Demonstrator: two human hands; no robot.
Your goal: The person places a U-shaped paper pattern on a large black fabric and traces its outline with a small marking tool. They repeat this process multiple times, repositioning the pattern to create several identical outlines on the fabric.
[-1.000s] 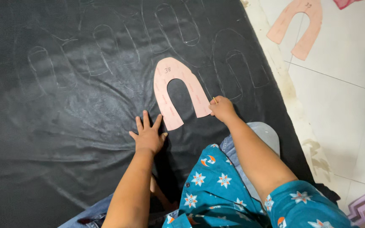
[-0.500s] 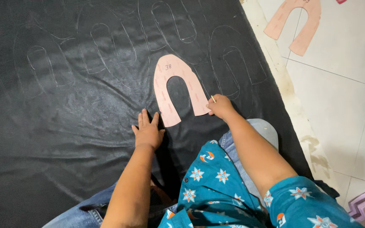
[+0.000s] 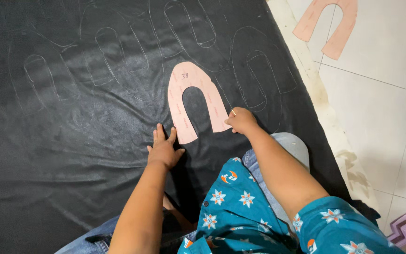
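Left hand lies flat, fingers spread, beside the template; right hand pinches a marker at its right leg, on black sheet.

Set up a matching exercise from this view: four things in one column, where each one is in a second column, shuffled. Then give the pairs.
1. left hand
2. right hand
3. pink arch-shaped template
4. second pink template

A. on the pale floor tiles, off the black sheet
B. at the template's right leg end
C. flat on the black sheet, among traced outlines
D. beside the template's left leg end

Pairs: 1-D, 2-B, 3-C, 4-A
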